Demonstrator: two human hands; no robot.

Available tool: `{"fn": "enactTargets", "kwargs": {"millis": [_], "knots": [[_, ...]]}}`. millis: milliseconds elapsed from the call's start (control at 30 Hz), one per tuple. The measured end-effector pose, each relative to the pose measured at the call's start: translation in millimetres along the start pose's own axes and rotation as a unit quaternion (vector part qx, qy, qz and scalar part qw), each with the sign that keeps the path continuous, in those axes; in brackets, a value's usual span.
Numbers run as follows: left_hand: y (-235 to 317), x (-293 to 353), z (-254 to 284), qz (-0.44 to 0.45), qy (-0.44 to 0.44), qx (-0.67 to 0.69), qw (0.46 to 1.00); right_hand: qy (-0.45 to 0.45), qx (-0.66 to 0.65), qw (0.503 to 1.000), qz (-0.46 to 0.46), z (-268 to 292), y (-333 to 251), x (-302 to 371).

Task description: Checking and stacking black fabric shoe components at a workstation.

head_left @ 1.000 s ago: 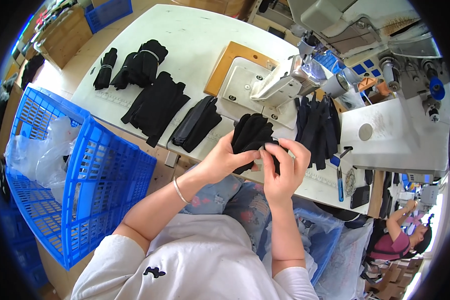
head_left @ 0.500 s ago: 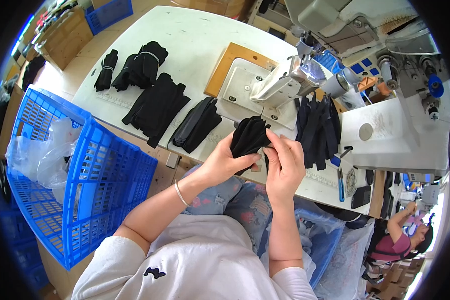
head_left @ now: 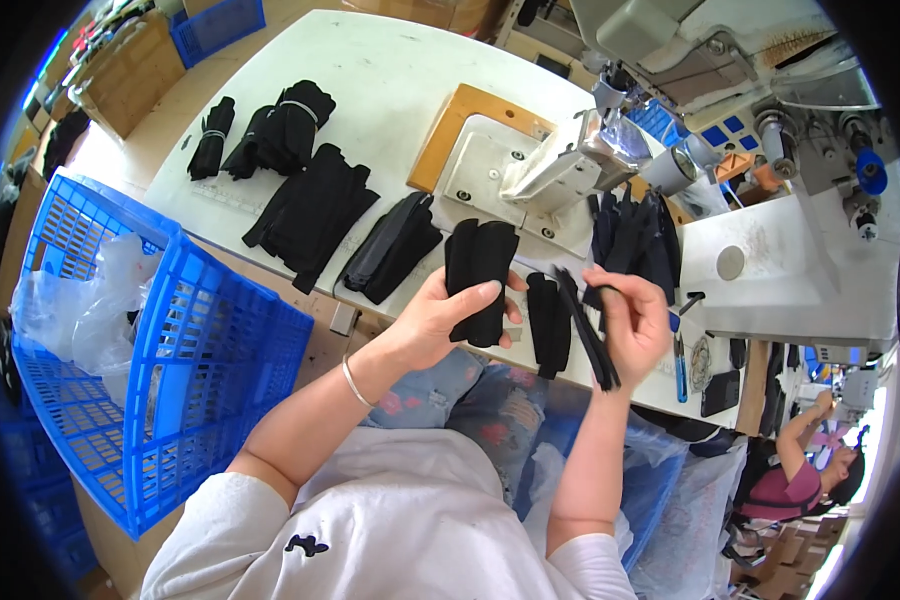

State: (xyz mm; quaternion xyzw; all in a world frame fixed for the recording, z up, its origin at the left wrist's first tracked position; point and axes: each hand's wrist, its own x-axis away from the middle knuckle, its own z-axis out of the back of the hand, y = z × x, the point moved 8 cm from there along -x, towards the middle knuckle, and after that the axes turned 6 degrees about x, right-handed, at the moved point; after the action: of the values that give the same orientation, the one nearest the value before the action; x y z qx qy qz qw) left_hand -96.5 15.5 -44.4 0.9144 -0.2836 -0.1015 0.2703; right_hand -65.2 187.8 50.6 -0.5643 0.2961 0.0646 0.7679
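My left hand (head_left: 437, 315) is closed around a stack of black fabric pieces (head_left: 482, 270), thumb on top and fingertips showing at its right side. To the right, my right hand (head_left: 635, 325) is raised apart from the stack, pinching a narrow black fabric strip (head_left: 594, 345) that hangs down beside the fingers. Between the hands, more black fabric pieces (head_left: 548, 325) lie at the table's front edge. Left of the held stack sit a folded black fabric bundle (head_left: 395, 245) and a larger fanned pile (head_left: 313, 215). Tied black bundles (head_left: 288, 128) lie farther back.
A white sewing table (head_left: 370, 60) carries a machine bed plate (head_left: 485, 175) and arm. Dark strips (head_left: 635, 240) hang right of it, near blue-handled snips (head_left: 681, 365) and a black phone (head_left: 721, 393). A blue crate (head_left: 160, 370) stands left. A co-worker (head_left: 785, 490) sits far right.
My hands have moved apart. The right one has gone right, carrying a black strip away from the stack, and the left one has tilted the stack upright.
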Motion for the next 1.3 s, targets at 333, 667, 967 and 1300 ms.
{"fn": "enactTargets", "kwargs": {"millis": [333, 667, 967, 1300], "knots": [[0, -2, 2, 0.036, 0.012, 0.015, 0.999, -0.034, 0.036, 0.997, 0.061, -51, 5, 13], [3, -4, 2, 0.029, 0.032, 0.047, 0.998, -0.161, 0.080, 0.960, -0.215, 28, 61, -3], [2, -2, 2, -0.008, 0.031, 0.006, 0.999, -0.092, 0.287, 0.952, 0.061, -31, -20, 4], [-3, -2, 3, -0.013, 0.006, 0.023, 1.000, 0.020, 0.326, 0.902, 0.281, -56, -46, 26]]}}
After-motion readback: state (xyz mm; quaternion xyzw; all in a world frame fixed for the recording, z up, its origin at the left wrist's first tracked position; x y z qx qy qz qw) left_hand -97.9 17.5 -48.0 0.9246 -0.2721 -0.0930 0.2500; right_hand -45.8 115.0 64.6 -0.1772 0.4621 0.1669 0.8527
